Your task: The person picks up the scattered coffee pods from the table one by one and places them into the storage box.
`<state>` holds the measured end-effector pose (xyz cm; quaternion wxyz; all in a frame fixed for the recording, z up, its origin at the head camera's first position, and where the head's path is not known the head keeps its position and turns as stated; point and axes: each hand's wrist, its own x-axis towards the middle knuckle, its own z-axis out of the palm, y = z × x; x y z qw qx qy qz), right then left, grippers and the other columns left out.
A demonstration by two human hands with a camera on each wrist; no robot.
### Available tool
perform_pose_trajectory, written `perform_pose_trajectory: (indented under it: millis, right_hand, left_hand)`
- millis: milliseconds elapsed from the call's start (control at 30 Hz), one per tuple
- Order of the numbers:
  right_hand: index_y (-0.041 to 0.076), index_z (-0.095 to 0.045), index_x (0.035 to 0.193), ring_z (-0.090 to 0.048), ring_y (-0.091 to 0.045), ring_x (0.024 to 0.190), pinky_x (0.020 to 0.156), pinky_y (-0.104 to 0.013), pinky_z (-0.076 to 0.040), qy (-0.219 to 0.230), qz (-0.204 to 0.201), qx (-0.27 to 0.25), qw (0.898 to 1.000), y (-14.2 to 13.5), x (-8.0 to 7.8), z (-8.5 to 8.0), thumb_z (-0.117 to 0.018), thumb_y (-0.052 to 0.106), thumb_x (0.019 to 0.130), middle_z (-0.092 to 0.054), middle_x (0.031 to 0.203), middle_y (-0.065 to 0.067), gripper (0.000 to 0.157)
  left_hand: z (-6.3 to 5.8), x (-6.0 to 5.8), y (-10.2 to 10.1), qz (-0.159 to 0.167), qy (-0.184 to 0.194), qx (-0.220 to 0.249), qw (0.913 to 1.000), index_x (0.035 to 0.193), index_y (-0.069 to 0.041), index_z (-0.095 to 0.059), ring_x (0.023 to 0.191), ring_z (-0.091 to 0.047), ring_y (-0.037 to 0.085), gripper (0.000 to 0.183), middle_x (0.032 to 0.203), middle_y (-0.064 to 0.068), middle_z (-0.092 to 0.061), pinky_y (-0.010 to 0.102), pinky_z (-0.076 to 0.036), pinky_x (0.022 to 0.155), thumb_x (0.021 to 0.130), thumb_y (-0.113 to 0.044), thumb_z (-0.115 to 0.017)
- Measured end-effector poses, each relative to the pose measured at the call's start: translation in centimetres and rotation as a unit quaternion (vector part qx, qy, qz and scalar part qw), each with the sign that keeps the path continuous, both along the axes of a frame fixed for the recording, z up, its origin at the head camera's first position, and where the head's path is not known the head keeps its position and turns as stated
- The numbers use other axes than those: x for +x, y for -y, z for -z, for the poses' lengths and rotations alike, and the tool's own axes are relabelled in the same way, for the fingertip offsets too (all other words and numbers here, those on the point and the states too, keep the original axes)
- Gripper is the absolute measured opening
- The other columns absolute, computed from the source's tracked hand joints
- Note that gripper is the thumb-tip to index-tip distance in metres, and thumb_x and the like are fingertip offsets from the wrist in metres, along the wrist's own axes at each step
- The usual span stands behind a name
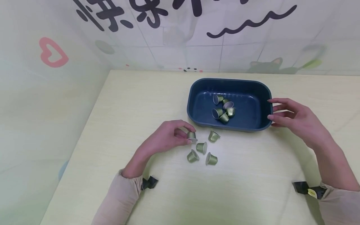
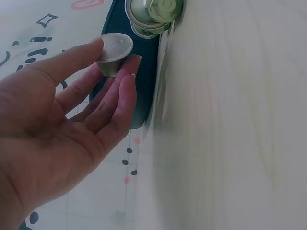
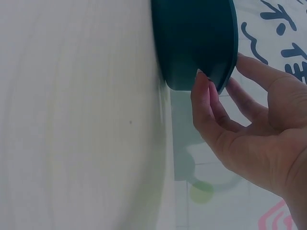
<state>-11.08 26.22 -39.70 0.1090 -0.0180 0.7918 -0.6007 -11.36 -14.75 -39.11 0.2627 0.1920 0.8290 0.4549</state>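
Note:
My left hand point(image 1: 168, 134) pinches a green coffee capsule point(image 1: 191, 136) between thumb and fingertips, just off the near left corner of a dark blue plastic bin point(image 1: 194, 120). In the left wrist view the silvery lid of that capsule point(image 2: 115, 48) faces the camera. Several more green capsules point(image 1: 201, 147) lie scattered on the table beside the hand. Inside the bin, a cluster of similar capsules point(image 1: 224, 117) sits left of the middle. At the bin's right end my right hand point(image 1: 298, 117) grips the rim, thumb and fingertips at the wall point(image 3: 201, 43).
The pale wood-grain table point(image 1: 247, 187) meets a white printed sheet point(image 1: 174, 56) behind the bin. A similar sheet with a pink heart point(image 1: 53, 52) hangs along the left side. Each sleeve has a dark wrist strap piece point(image 1: 150, 182) near the cuff.

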Motion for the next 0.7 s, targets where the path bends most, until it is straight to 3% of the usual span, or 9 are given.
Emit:
perform_pose_trajectory:
  millis: [467, 700]
  right_hand:
    - [0.012, -0.052, 0.141, -0.068, -0.009, 0.088, 0.074, -0.029, -0.059, 0.010, 0.002, 0.023, 1.000, 0.0, 0.2, 0.3, -0.066, 0.003, 0.095, -0.057, 0.113, -0.001, 0.049]
    - [0.010, -0.052, 0.140, -0.068, -0.010, 0.089, 0.073, -0.029, -0.059, 0.006, 0.000, 0.009, 1.000, 0.0, -0.1, 0.2, -0.066, 0.000, 0.094, -0.057, 0.114, -0.004, 0.049]
  left_hand:
    - [-0.6, 0.7, -0.1, -0.009, 0.005, 0.002, 0.9999, 0.114, -0.017, -0.070, 0.088, -0.071, 0.009, 0.036, 0.097, -0.004, -0.073, 0.030, -0.058, 0.075, 0.081, -0.011, -0.083]
    - [-1.3, 0.7, -0.5, 0.012, -0.012, 0.034, 0.9993, 0.116, -0.012, -0.070, 0.089, -0.070, 0.010, 0.037, 0.106, 0.000, -0.071, 0.031, -0.058, 0.079, 0.081, -0.010, -0.083]
